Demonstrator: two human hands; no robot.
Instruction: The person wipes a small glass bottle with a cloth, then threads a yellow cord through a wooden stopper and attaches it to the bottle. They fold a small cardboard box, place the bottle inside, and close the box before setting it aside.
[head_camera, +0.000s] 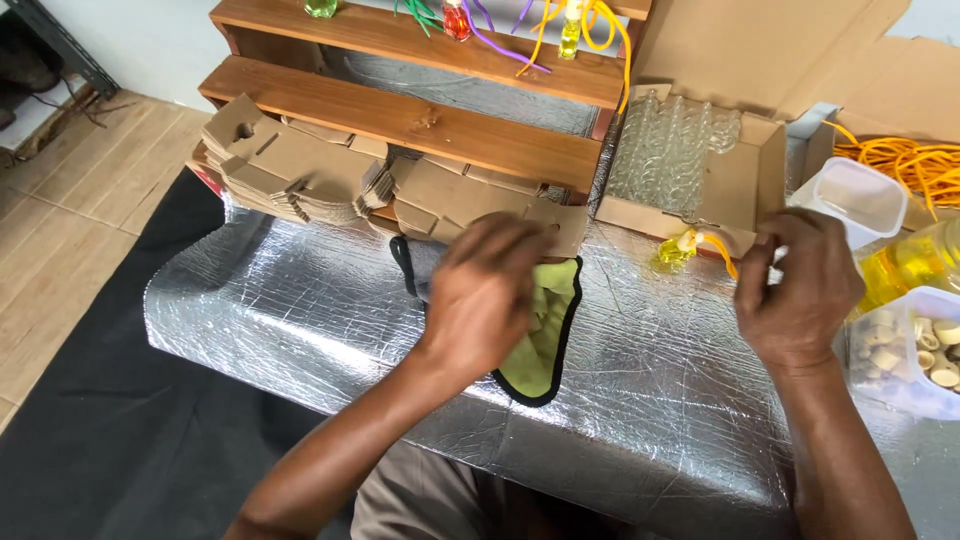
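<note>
The left hand (485, 290) rests curled over a green cloth (540, 335) on the foil-covered desk (300, 310), apparently gripping it. At three o'clock, the right hand (800, 290) pinches an orange cord (720, 252) tied to a small yellow bottle (675, 250).

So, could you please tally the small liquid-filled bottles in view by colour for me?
Green bottle: 1, on the wooden shelf
Red bottle: 1, on the same shelf
Yellow bottle: 2, this one beside the right hand, the other on the shelf
Total: 4
</note>
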